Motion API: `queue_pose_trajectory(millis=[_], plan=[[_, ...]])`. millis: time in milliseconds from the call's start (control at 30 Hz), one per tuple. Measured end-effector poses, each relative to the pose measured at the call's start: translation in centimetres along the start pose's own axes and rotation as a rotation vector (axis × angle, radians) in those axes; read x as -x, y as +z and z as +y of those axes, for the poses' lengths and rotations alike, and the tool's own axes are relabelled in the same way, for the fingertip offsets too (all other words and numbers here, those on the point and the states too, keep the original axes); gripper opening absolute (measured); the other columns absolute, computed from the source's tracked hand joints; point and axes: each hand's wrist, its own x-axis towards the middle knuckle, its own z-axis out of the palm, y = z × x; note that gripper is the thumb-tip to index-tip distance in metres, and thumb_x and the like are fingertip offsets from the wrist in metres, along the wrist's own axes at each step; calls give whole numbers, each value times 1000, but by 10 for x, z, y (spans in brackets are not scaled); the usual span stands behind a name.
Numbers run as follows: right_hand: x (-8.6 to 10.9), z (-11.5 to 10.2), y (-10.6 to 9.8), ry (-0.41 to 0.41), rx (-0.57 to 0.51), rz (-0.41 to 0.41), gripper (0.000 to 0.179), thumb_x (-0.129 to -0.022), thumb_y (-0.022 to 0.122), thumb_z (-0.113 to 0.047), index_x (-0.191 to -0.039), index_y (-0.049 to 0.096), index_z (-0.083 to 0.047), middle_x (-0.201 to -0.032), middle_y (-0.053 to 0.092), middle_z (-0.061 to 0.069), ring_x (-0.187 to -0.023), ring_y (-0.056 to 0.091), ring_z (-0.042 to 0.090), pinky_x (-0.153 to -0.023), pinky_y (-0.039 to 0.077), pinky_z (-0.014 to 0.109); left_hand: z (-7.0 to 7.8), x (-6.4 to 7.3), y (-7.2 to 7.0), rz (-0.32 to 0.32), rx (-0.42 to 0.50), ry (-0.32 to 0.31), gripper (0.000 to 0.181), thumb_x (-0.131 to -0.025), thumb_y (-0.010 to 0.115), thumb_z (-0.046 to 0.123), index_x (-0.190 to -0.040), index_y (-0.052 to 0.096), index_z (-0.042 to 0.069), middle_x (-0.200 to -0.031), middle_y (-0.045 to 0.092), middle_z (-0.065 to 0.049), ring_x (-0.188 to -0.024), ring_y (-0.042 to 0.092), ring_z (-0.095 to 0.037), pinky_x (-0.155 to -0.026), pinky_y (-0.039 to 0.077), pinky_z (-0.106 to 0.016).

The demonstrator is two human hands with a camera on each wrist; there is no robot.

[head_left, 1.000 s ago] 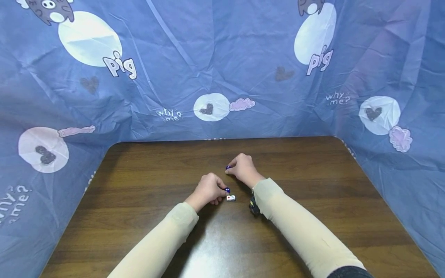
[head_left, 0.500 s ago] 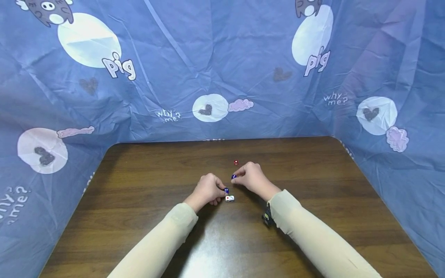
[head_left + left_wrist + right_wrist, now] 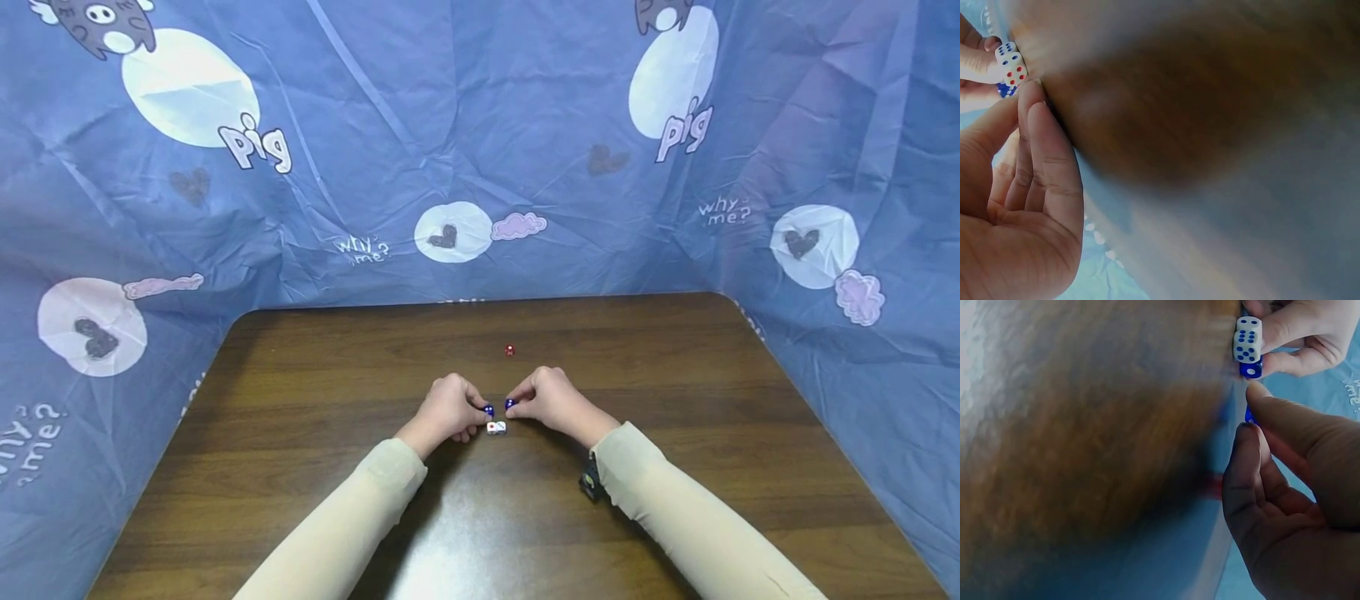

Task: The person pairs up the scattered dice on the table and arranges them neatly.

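Note:
In the head view, my left hand (image 3: 452,408) pinches a blue die (image 3: 489,411) by thumb and fingertips, just behind two white dice (image 3: 497,427) that sit side by side on the table. My right hand (image 3: 551,400) pinches a second blue die (image 3: 510,403), a small gap to the right of the first. The right wrist view shows this die (image 3: 1249,415) mostly covered by thumb and finger, and the left hand's blue die (image 3: 1251,369) beside the white dice (image 3: 1247,339). In the left wrist view the white dice (image 3: 1011,62) stand just beyond the left fingertips.
A red die (image 3: 510,351) lies farther back on the brown wooden table (image 3: 337,350). A blue printed cloth (image 3: 360,150) hangs around the table's back and sides. A dark wrist device (image 3: 590,479) sits under the right cuff.
My right hand has carried its blue die toward me and slightly right, close to the left hand's die, uncovering the red die behind. My left hand has stayed in place.

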Motion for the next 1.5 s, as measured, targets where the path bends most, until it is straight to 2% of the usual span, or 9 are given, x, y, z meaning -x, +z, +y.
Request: queue_pose_trajectory(millis=[167,400,633,833,967,1100,1500], plan=[[-1,0,2,-34,29,-35,14,-83,88,-17,-95,83,-12,-82,74,-10,-70,61,4,-64,53,26,1,0,1,-5,-7,-1,7,-83,85,3,-85,78,3,-53,64,-9,-42,63,-21,-39,55,-32],[0,1,5,-28,25,-21,20,-80,90,-17,-97,82,-9,-65,65,-13,-61,57,4,-61,49,25,1,-1,2,-11,-4,-7,8,-83,85,4,-88,79,4,-53,64,-8,-41,63,-20,-39,55,-31],[-2,-2,7,-18,21,-28,12,-83,88,-15,-93,82,-11,-72,70,-13,-64,57,5,-60,49,25,1,-2,2,-16,-13,-12,7,-83,85,4,-86,79,4,-53,64,-8,-41,63,-20,-40,55,-32],[-6,0,9,-17,-26,-40,15,-83,88,-15,-96,82,-10,-68,67,-10,-62,55,6,-57,47,23,2,-3,3,-9,-18,-5,7,-83,85,5,-84,79,6,-52,64,-8,-41,63,-20,-39,55,-32],[-5,3,9,-14,-40,-23,13,-83,87,-14,-94,82,-11,-74,71,-9,-66,58,6,-60,50,25,2,-4,3,-6,-18,-4,7,-83,86,6,-85,80,7,-52,64,-8,-41,63,-19,-39,55,-32],[-6,3,10,-50,-17,-18,10,-84,86,-16,-93,83,-13,-81,74,-11,-71,61,5,-63,52,25,2,-5,2,-2,-17,-10,7,-83,86,5,-86,80,6,-52,63,-8,-41,62,-19,-39,55,-31],[-7,-1,8,-49,16,-68,9,-84,87,-16,-92,83,-14,-73,70,-15,-67,59,5,-62,51,25,5,-2,2,3,-28,-23,8,-83,86,6,-87,79,6,-53,64,-10,-41,63,-20,-38,54,-31]])
